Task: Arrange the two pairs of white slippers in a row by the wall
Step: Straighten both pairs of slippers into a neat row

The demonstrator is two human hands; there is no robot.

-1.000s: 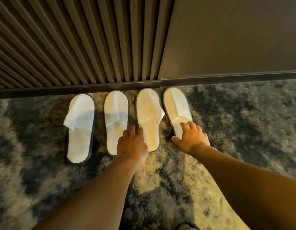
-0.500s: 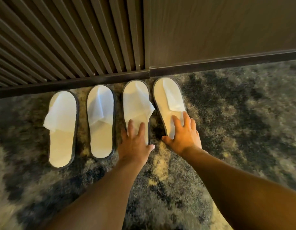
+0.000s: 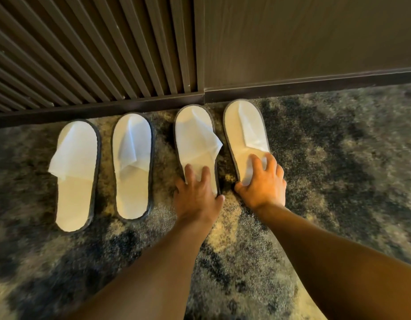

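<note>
Four white slippers with dark rims lie toes-to-wall in a row on the carpet. The far-left slipper (image 3: 75, 172) and the second slipper (image 3: 131, 167) lie untouched, a little further from the wall. My left hand (image 3: 196, 195) presses on the heel of the third slipper (image 3: 194, 139), fingers on top and thumb at its right edge. My right hand (image 3: 263, 183) lies on the heel of the fourth slipper (image 3: 244, 130), thumb hooked at its left rim. The toes of the right-hand pair almost touch the skirting board (image 3: 107, 109).
A dark slatted wall panel (image 3: 84, 54) stands behind the left pair, and a smooth dark panel (image 3: 303, 38) continues to the right. Mottled grey and cream carpet (image 3: 338, 158) spreads around the slippers, open to the right and towards me.
The third and fourth slippers have slid right and closer to the wall under my hands. The gap between the second and third slipper has widened. The left pair has stayed put.
</note>
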